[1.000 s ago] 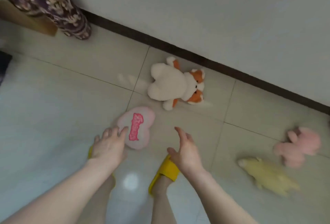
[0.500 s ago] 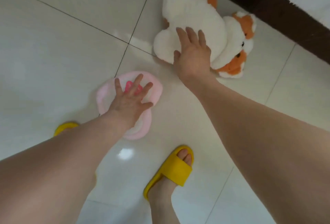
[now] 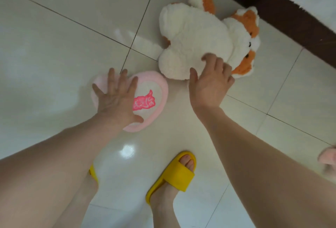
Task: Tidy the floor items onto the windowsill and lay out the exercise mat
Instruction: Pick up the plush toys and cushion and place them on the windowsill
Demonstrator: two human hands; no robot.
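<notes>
Floor point(image 3: 54, 60): we saw pale glossy tiles with dark grout lines filling most of the view, and we used the grout crossing just beyond the heart cushion as our landmark; a bright glare spot lay nearer us than that crossing.
Baseboard point(image 3: 283, 9): a dark band ran along the wall, far beyond and to the right of the crossing.
Plush fox point(image 3: 196, 35): this white and orange toy lay on the tiles just right of the crossing, its head turned towards the baseboard and its white body towards us.
Heart cushion point(image 3: 151, 89): the pink, heart-shaped cushion with bright pink lettering lay flat on the floor immediately on our side of the crossing, close to the fox but, as far as we could tell, not touching it.
Right hand point(image 3: 211, 82): we found it at the near edge of the plush fox, right of the crossing, fingers curled into the white fur and thumb alongside, gripping the toy.
Left hand point(image 3: 114, 98): we saw it spread wide and flat on the left half of the heart cushion, fingers straight and pointing towards the crossing, pressing rather than grasping.
Yellow slipper point(image 3: 174, 173): worn on a foot, it stood well nearer us than the crossing; part of a second one showed behind the left forearm.
Pink plush point(image 3: 330, 158): only a scrap showed at the right edge, far right of the crossing.
</notes>
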